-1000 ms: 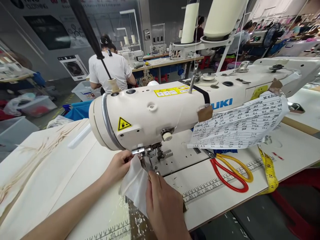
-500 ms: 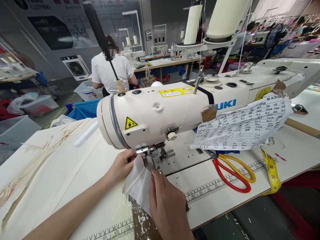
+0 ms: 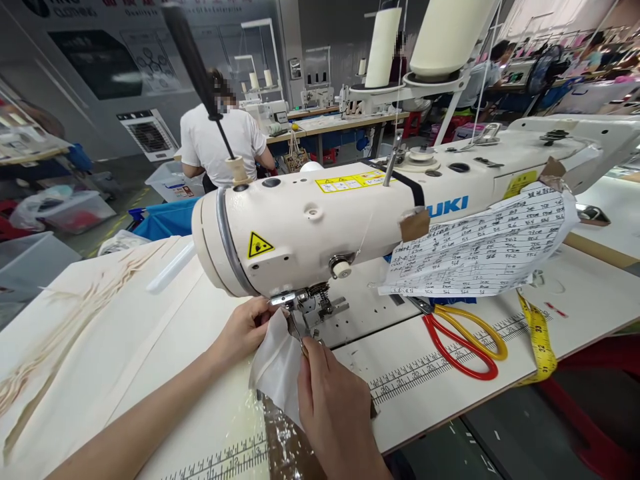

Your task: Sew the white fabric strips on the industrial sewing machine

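Beneath the needle end of a white sewing machine, a piece of thin white fabric hangs down toward the table's front edge. My left hand pinches the fabric's upper left edge beside the presser foot; its fingertips are partly hidden. On the right, my right hand is closed around slim metal tweezers, whose tip points up at the presser foot and touches or nearly touches the fabric there. My right hand hides part of the fabric's lower right side.
Red-and-yellow-handled scissors lie right of my hands, near a yellow tape measure. A handwritten paper sheet hangs from the machine. Cream fabric covers the table's left. Thread cones stand above; a person in white sits beyond.
The view has shifted slightly. Both hands keep nearly the same place at the presser foot, and the tweezers have turned a little in my right hand.
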`<state>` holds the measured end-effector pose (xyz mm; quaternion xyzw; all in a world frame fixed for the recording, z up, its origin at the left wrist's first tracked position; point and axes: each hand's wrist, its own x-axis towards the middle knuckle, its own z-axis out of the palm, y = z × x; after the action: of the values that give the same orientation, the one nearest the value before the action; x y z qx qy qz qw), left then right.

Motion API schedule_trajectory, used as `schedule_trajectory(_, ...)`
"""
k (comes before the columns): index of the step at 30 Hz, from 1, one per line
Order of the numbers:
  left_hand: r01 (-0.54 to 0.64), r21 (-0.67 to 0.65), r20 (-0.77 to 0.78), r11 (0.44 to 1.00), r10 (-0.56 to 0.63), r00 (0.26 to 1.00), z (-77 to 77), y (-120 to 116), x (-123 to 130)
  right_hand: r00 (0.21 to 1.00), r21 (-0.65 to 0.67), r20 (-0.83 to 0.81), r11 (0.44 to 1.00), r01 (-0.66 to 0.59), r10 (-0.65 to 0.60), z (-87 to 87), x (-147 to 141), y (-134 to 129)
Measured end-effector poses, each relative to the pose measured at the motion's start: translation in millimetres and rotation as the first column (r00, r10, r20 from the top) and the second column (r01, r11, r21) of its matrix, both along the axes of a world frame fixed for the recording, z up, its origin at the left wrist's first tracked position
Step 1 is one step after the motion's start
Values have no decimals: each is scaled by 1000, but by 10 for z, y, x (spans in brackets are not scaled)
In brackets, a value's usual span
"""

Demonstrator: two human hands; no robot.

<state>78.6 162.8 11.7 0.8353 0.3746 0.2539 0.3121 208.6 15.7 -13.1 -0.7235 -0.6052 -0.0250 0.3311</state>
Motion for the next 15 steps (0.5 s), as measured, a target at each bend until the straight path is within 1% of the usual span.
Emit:
schedule_trajectory(5, -9, -5, 4, 1000, 9, 1000, -14, 13, 2, 1000, -2, 1, 1000, -4, 4, -7, -5, 3)
schedule_trajectory(10, -47, -45, 1, 998, 47, 999, -1, -12, 13, 1000, -4, 3, 1000, -2, 2, 22, -3, -6)
schedule_trajectory(15, -53, -59, 6, 997, 53, 999, 30, -26, 21, 1000, 98, -17, 995, -19, 21, 64, 15, -11)
